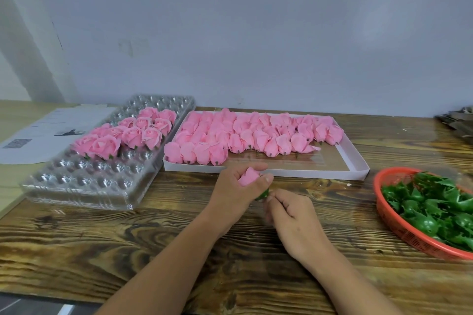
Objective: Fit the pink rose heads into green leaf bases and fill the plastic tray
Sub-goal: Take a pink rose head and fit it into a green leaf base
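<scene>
**Rose head held in left hand, leaf base at its stem end**

Left hand (236, 184) grips a pink rose head (247, 176), fingers (258, 168) curled round the petals, thumb across the front. Right hand (291, 215) sits just right and nearer, fingers bent inward, pinching a green leaf base (263, 195) that touches the bottom of the rose. Both hands are over the wooden worktop (179, 233), near centre.

Clear plastic tray (84, 184) lies at left. Finished roses (125, 135) fill its middle and far cups; the near rows and the farthest row show bare cups. White shallow box (358, 161) lies centre-far, packed with loose rose heads (250, 133) on their sides; its near right part is bare. Red basket (394, 222) at the right edge holds a pile of green leaf bases (435, 210). Printed paper sheets (43, 133) lie far left, beside the tray. Dark blurry item (458, 120) at far right, cannot tell what.
</scene>
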Tool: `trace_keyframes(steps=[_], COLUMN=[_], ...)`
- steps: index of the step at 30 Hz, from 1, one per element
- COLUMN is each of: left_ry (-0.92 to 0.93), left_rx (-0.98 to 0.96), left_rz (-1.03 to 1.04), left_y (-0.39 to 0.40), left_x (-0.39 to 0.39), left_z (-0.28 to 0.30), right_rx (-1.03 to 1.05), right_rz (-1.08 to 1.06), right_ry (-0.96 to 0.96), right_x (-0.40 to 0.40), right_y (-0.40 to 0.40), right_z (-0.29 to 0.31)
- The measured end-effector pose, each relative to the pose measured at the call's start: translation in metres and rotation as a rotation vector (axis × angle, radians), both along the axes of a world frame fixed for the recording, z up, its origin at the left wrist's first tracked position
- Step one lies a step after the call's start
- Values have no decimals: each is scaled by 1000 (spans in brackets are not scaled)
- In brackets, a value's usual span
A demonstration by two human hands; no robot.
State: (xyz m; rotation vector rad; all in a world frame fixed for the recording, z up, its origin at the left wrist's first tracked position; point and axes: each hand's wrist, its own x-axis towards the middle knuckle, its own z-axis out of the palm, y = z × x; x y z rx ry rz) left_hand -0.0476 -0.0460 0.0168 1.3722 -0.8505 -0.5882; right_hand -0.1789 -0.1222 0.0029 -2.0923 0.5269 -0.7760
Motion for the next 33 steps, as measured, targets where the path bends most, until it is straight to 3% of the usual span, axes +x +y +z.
trace_keyframes(steps=[16, 26, 33], left_ry=[8, 26, -120], left_rx=[22, 38, 40], left_rz=[24, -38, 58], left_y=[-1, -1, 1], left_x=[-2, -2, 3], left_z=[0, 5, 6], right_rx=[-265, -203, -102], right_rz=[-79, -108, -85], right_ry=[37, -11, -20], right_x=[1, 3, 0], right_y=[0, -2, -5], right_z=[-1, -2, -1])
